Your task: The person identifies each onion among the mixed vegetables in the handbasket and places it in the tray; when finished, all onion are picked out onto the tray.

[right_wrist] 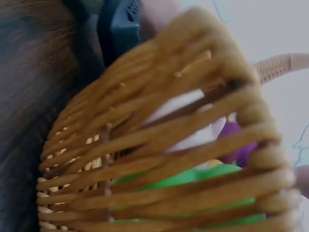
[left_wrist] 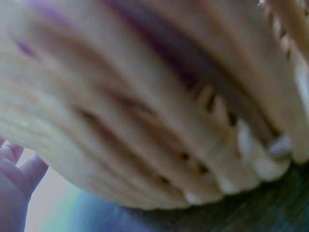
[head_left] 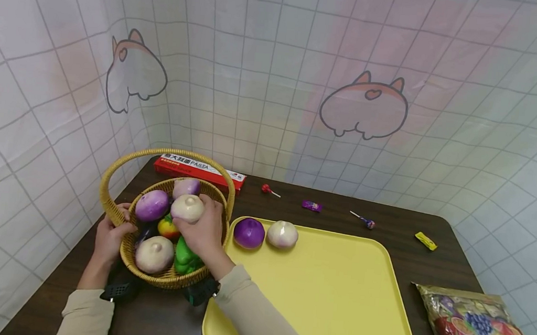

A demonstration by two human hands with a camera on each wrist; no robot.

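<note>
The right hand [head_left: 204, 231] reaches into the wicker basket [head_left: 130, 246] from the 5 o'clock side, forearm angled across the bench [head_left: 400, 236], its fingers curled around a pale onion [head_left: 187, 208] near the middle of the load. The left hand [head_left: 110, 236] grips the basket's rim at 9 o'clock, thumb hooked over the weave. The basket also holds a purple onion [head_left: 152, 205], another purplish one [head_left: 186, 187] at 12 o'clock, a second pale onion [head_left: 155, 254] at 6 o'clock, a green pepper [head_left: 185, 258] and a red-yellow fruit [head_left: 167, 228]. At 3 o'clock of the basket lies a yellow tray [head_left: 334, 299] carrying a purple onion [head_left: 249, 233] and a white onion [head_left: 282, 234] side by side in its far-left corner.
</note>
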